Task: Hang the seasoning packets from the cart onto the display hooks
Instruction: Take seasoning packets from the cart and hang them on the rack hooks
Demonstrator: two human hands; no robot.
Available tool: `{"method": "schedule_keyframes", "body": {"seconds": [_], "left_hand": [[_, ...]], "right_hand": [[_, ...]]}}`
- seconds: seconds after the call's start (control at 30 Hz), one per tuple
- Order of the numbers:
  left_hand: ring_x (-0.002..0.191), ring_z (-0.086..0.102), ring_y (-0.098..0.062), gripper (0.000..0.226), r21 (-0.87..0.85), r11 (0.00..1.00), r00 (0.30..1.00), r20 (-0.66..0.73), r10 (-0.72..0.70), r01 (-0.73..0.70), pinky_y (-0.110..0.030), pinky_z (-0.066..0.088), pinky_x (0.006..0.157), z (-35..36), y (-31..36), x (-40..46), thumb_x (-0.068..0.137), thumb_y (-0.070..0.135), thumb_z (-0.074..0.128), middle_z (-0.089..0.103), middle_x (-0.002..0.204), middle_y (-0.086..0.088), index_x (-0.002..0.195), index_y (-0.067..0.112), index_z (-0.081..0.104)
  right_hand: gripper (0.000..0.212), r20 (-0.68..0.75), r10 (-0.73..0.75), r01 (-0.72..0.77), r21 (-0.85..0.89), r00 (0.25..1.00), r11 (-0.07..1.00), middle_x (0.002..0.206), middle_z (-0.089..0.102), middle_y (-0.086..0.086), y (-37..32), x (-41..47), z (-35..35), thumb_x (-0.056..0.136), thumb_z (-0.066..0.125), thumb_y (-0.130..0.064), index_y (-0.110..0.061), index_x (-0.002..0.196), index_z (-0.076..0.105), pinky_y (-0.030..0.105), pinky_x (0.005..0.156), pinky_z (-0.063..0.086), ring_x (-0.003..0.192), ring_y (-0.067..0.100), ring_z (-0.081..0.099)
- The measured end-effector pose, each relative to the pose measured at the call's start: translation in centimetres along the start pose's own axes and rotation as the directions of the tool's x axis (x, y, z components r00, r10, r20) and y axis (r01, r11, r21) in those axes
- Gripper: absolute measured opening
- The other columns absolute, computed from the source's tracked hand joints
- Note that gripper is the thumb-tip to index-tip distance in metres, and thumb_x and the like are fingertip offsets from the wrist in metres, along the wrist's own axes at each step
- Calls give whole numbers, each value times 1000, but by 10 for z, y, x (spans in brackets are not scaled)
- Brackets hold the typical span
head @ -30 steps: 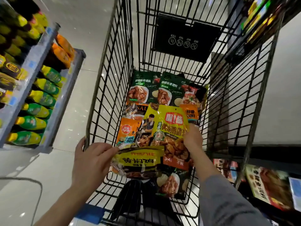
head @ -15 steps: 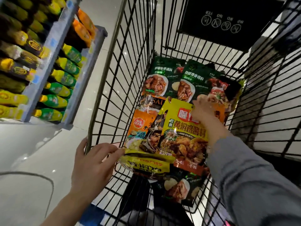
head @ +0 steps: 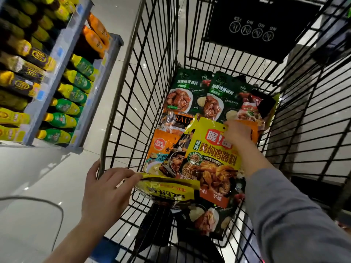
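A black wire cart [head: 152, 114] holds several seasoning packets. My right hand [head: 237, 135] reaches deep into the cart and grips the top edge of a large yellow packet [head: 210, 160] with a chicken picture. My left hand [head: 106, 194] is at the cart's near left corner and pinches a bundle of yellow packets [head: 167, 192] held flat over the basket. Two dark green packets [head: 190, 92] lie at the cart's far end, an orange packet [head: 161, 147] to the left. No display hooks are in view.
A shelf [head: 57, 59] with yellow and green bottles stands on the left of the aisle. A black sign plate [head: 256, 27] hangs on the cart's far wall. Shiny white floor [head: 38, 177] lies left of the cart; a dark fixture is on the right.
My right hand has moved further into the cart, from the yellow packet's side up to its top edge. The view has tilted down and right. My left hand keeps its bundle.
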State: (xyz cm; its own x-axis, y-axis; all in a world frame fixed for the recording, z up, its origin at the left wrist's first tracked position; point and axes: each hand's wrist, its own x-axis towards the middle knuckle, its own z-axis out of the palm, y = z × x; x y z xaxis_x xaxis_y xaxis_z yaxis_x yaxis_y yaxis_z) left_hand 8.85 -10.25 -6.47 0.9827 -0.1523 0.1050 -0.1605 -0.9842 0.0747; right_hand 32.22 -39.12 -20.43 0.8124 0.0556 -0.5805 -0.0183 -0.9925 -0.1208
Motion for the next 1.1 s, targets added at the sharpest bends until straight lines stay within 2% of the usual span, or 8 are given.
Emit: {"method": "schedule_keyframes", "body": {"seconds": [0.17,0.3,0.47,0.67,0.77,0.93,1.03,1.1], "left_hand": [[88,52,-18,34,-23,1000,1000,-17,19,-20,-56,33,97,2,-2,-3,74,11,51,68,90,2,101,24,66],[87,53,-16,31,-53,996,996,-65,68,-71,-58,29,99,1,-2,-3,78,13,46,69,87,4,97,25,68],[87,55,-15,28,-107,985,988,-91,125,-135,-60,23,104,-3,-5,-4,78,18,49,67,86,9,94,28,68],[84,59,-15,25,-220,952,977,-63,202,-211,-49,27,104,-4,-11,-7,78,24,50,67,86,11,88,31,72],[79,62,-16,25,-265,935,972,-54,228,-234,-39,32,98,-8,-12,-6,79,26,50,68,86,10,87,30,74],[75,65,-20,16,-271,928,967,-48,251,-255,-35,32,86,-13,-11,-6,76,20,65,68,85,10,85,30,74],[74,64,-21,29,-286,926,966,-5,257,-248,-36,34,82,-16,-9,-6,66,8,84,68,83,9,85,28,75],[74,64,-20,33,-280,926,964,17,267,-252,-38,40,79,-18,-8,-6,62,8,87,68,83,10,86,28,75]], "right_hand": [[36,12,62,-64,180,998,982,117,60,13,10,-30,-18,87,53,-5,-12,122,57,33,83,47,106,31,57],[8,55,49,-60,217,997,974,92,60,8,16,-69,-34,85,56,-10,-9,91,61,27,64,40,93,30,59],[20,-106,-43,64,203,993,977,109,63,5,-7,-143,-51,91,57,-22,-16,109,64,26,71,37,98,24,57],[15,-320,-52,119,194,946,974,102,68,1,-41,-223,-46,91,58,-28,-21,101,66,28,68,38,93,21,59],[16,-358,1,96,253,934,963,102,68,1,-46,-245,-44,91,58,-24,-19,103,67,31,73,43,92,21,59],[12,-378,88,50,339,921,939,96,67,3,-51,-271,-37,92,56,-19,-14,96,66,32,74,48,86,20,60],[13,-406,119,41,364,906,931,95,66,2,-53,-283,-29,92,54,-17,-15,97,65,32,71,47,87,21,59],[13,-418,147,19,367,897,930,97,65,3,-54,-291,-26,92,53,-16,-16,99,65,32,73,46,90,21,58]]}}
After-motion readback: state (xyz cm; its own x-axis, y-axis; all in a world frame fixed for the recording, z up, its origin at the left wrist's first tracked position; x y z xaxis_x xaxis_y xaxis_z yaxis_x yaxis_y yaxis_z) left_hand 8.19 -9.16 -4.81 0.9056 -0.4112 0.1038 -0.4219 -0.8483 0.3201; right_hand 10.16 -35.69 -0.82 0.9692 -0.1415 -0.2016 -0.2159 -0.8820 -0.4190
